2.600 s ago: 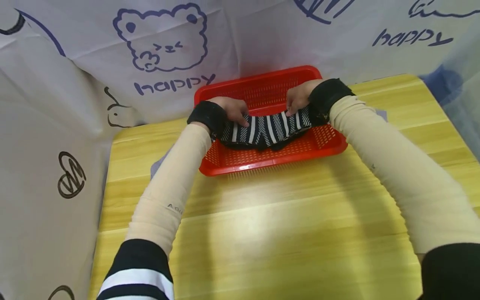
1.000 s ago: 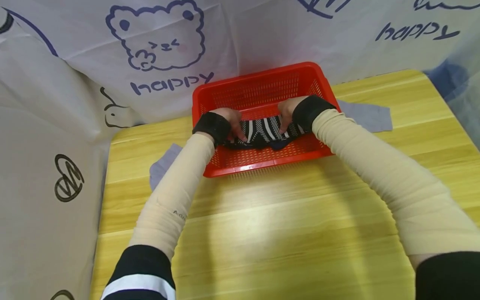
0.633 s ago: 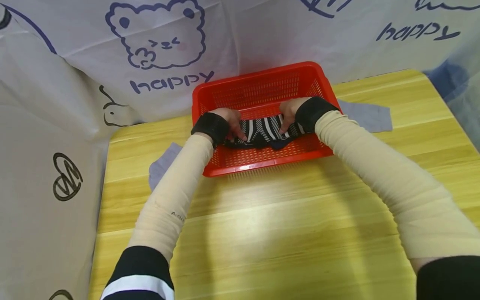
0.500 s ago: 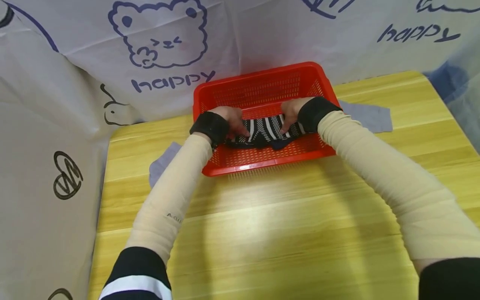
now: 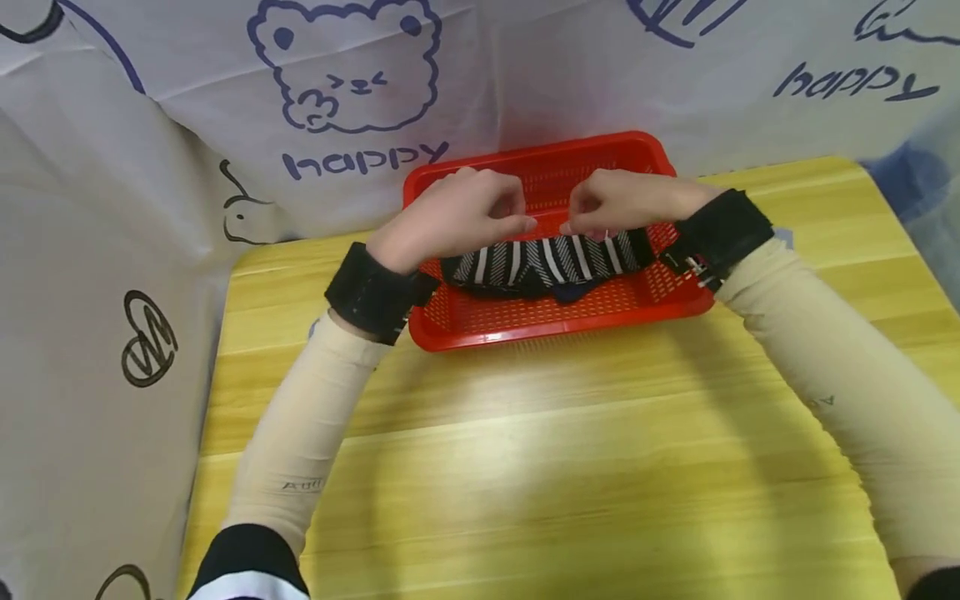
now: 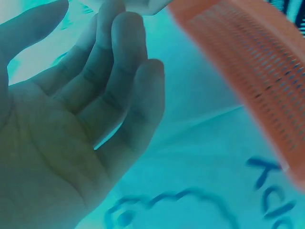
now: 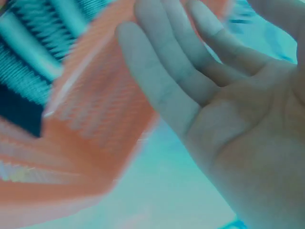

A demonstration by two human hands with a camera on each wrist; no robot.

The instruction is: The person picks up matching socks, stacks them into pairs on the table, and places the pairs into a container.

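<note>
A black-and-white striped folded cloth, perhaps a garment, (image 5: 551, 262) lies along the inside of a red plastic basket (image 5: 558, 333). Dark blue fabric shows under its near edge. Above the basket's left part hovers my left hand (image 5: 453, 215), fingers loosely bent and holding nothing. My right hand (image 5: 633, 202) is over the right part, thumb and fingertips facing the left hand across a small gap. In the left wrist view the bare palm and loosely bent fingers (image 6: 128, 95) show beside the basket wall. The right wrist view shows an empty palm with the fingers (image 7: 162, 86) extended.
The basket stands at the back of a wood-grain table (image 5: 480, 467), close to a white curtain (image 5: 510, 75) with bear drawings. A scrap of grey cloth (image 5: 784, 237) shows behind the right wrist. Black bands (image 5: 375, 292) wrap both wrists.
Both hands have let go of the striped cloth and risen out of the basket toward the camera. The cloth stays lying in the basket.
</note>
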